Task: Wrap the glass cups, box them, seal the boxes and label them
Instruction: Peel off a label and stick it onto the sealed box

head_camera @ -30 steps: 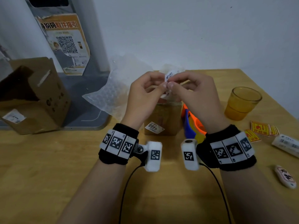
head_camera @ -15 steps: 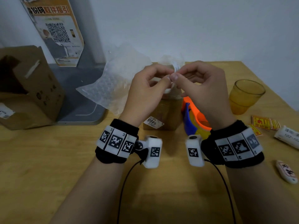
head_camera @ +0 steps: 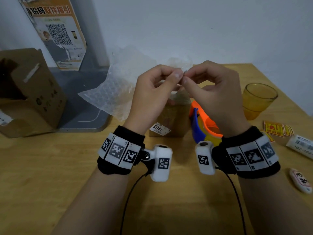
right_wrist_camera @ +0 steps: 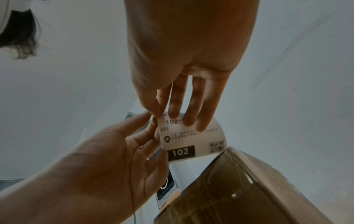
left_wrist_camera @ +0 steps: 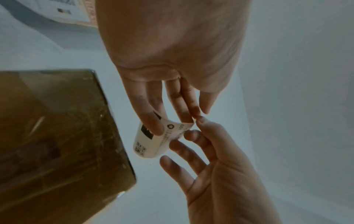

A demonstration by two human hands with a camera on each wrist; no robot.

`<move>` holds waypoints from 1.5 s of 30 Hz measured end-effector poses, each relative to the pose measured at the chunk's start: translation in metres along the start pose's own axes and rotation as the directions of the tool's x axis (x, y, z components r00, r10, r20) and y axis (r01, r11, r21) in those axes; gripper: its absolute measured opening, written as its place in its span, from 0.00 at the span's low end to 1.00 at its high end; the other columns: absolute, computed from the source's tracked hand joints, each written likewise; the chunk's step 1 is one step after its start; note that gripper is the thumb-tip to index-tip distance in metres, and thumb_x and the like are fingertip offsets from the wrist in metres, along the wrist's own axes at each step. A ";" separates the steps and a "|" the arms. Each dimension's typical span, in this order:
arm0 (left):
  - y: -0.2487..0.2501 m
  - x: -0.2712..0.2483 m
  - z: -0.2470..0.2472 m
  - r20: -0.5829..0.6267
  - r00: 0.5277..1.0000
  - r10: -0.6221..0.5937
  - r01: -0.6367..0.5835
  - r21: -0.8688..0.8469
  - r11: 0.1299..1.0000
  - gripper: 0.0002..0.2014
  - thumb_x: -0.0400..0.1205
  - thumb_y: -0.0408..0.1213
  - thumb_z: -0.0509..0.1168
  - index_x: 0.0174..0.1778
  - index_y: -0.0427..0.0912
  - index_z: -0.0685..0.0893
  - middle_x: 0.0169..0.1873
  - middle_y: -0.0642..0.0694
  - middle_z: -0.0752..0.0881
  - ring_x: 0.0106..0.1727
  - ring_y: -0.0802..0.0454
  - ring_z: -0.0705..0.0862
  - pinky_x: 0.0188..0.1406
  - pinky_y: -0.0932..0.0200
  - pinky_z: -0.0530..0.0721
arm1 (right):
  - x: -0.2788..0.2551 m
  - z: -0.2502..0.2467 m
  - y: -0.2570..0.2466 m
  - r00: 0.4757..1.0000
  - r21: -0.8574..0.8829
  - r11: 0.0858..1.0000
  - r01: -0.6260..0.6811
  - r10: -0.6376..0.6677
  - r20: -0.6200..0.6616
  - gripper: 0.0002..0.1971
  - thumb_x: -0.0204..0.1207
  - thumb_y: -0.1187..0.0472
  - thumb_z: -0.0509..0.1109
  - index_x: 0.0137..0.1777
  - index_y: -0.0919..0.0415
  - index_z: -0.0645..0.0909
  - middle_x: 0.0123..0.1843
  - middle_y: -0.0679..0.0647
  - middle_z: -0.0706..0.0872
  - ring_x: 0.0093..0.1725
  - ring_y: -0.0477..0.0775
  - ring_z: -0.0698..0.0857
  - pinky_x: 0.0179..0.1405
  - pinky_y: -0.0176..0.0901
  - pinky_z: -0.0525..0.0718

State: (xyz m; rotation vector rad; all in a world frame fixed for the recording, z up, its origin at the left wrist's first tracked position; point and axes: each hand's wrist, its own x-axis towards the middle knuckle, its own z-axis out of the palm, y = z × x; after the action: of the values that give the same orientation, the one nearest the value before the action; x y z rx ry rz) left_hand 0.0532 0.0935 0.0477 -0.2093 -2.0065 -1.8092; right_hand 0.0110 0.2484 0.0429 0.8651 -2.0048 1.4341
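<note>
A small white label point(right_wrist_camera: 191, 141) printed "102" curls between both hands, just above a small taped cardboard box point(head_camera: 171, 119). My left hand point(head_camera: 176, 77) pinches the label's upper corner between thumb and forefinger. My right hand point(head_camera: 188, 77) pinches the same corner from the other side, its other fingers resting on the label's face point(left_wrist_camera: 153, 141). In the head view the fingers hide nearly all of the label. An amber glass cup point(head_camera: 257, 100) stands unwrapped on the table to the right.
Bubble wrap point(head_camera: 118, 85) lies behind the small box. A larger open cardboard box point(head_camera: 28, 92) stands at the left. An orange and blue tape dispenser point(head_camera: 203, 124) sits under my right wrist. Stickers point(head_camera: 276, 129) and a label roll point(head_camera: 301, 146) lie at the right.
The label stood up above my fingertips a second ago; now it is tucked behind them, and the pinching fingertips have drawn close together at its corner.
</note>
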 end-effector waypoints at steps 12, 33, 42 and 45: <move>0.004 0.000 -0.002 0.019 0.997 -0.078 0.080 -0.110 0.991 0.07 0.89 0.35 0.65 0.54 0.38 0.89 0.40 0.44 0.91 0.43 0.52 0.92 0.37 0.50 0.91 | -0.001 -0.002 -0.005 0.999 0.006 0.999 0.037 -0.037 0.030 0.03 0.77 0.67 0.77 0.49 0.64 0.90 0.45 0.55 0.90 0.45 0.50 0.88 0.32 0.48 0.88; 0.006 0.001 -0.001 0.070 0.997 -0.040 0.043 -0.040 0.998 0.09 0.91 0.33 0.61 0.53 0.37 0.86 0.35 0.59 0.88 0.40 0.64 0.88 0.31 0.62 0.85 | -0.003 -0.001 -0.010 1.000 0.086 0.996 -0.015 0.015 -0.006 0.04 0.78 0.60 0.80 0.48 0.58 0.88 0.43 0.41 0.90 0.44 0.43 0.90 0.31 0.60 0.88; 0.008 -0.001 -0.002 0.055 0.996 -0.064 0.069 -0.085 0.994 0.09 0.90 0.34 0.63 0.54 0.36 0.88 0.34 0.54 0.89 0.40 0.60 0.89 0.31 0.60 0.87 | -0.003 -0.002 -0.006 1.000 0.048 0.999 -0.001 0.000 0.031 0.03 0.78 0.62 0.79 0.47 0.58 0.88 0.42 0.43 0.89 0.43 0.43 0.88 0.29 0.57 0.87; 0.008 0.000 -0.002 0.053 0.997 -0.057 0.061 -0.086 0.994 0.08 0.90 0.33 0.63 0.51 0.38 0.88 0.32 0.54 0.89 0.38 0.60 0.89 0.31 0.61 0.86 | -0.002 -0.003 -0.005 0.999 0.046 0.999 -0.001 -0.001 0.034 0.03 0.77 0.63 0.79 0.47 0.60 0.89 0.43 0.46 0.90 0.44 0.45 0.88 0.29 0.58 0.86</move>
State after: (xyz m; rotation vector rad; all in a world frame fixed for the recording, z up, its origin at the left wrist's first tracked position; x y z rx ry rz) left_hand 0.0568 0.0927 0.0546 -0.2267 -1.9889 -1.9490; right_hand 0.0165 0.2503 0.0452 0.9151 -2.0036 1.4808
